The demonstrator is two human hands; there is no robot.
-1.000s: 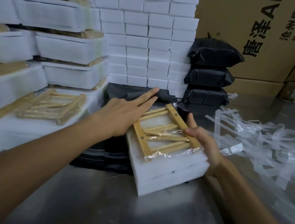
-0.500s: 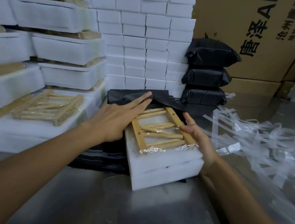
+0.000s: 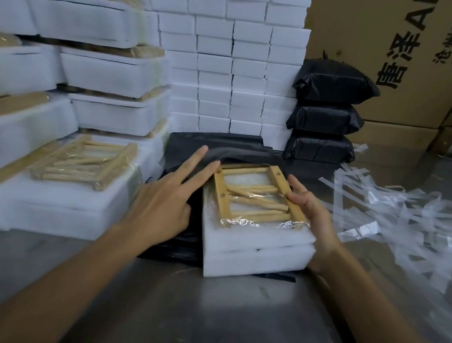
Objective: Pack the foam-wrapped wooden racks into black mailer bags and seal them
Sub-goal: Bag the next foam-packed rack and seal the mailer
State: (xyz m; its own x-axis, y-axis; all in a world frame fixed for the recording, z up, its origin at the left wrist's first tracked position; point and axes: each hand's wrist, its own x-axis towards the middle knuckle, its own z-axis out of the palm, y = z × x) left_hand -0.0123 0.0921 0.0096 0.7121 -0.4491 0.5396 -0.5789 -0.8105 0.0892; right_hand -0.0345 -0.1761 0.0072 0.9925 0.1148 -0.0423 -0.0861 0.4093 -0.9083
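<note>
steel table (image 3: 200, 325) | cardboard boxes (image 3: 392, 35) behind | dim light

Only readable print: large brown cardboard carton (image 3: 417, 89) at 1 o'clock, behind the black bags. Big black characters "唐泽", Latin "A" plus a cut-off letter above. Smaller column starts "沧州唐泽", remainder blurred.
</note>
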